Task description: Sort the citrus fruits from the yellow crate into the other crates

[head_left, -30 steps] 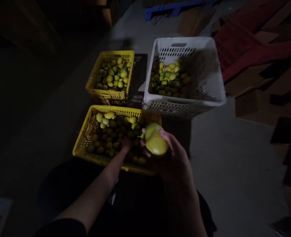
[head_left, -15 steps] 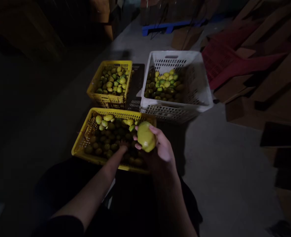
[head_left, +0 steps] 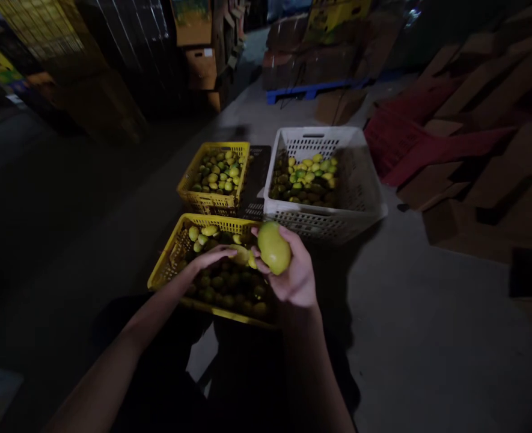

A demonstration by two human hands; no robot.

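My right hand [head_left: 295, 276] is closed round a large yellow-green lemon [head_left: 275, 249], held up over the right end of the near yellow crate [head_left: 171, 252]. My left hand [head_left: 214, 257] is above the same crate, its fingers on a blurred yellow lemon [head_left: 241, 255] raised over the pile. Part of that lemon is hidden by the fingers. Many lemons lie in the crate, brighter along its back wall and in shadow at the front.
Behind stand a smaller yellow crate [head_left: 246, 162] and a tall white crate [head_left: 369, 207], both holding lemons. A red crate [head_left: 394, 144] and cardboard boxes [head_left: 473, 216] crowd the right. A blue pallet [head_left: 311, 91] carries stacked goods at the back.
My left hand has risen out of the dark pile, bringing up a lemon. My right hand still grips its lemon. The view has tilted up, showing more of the background.
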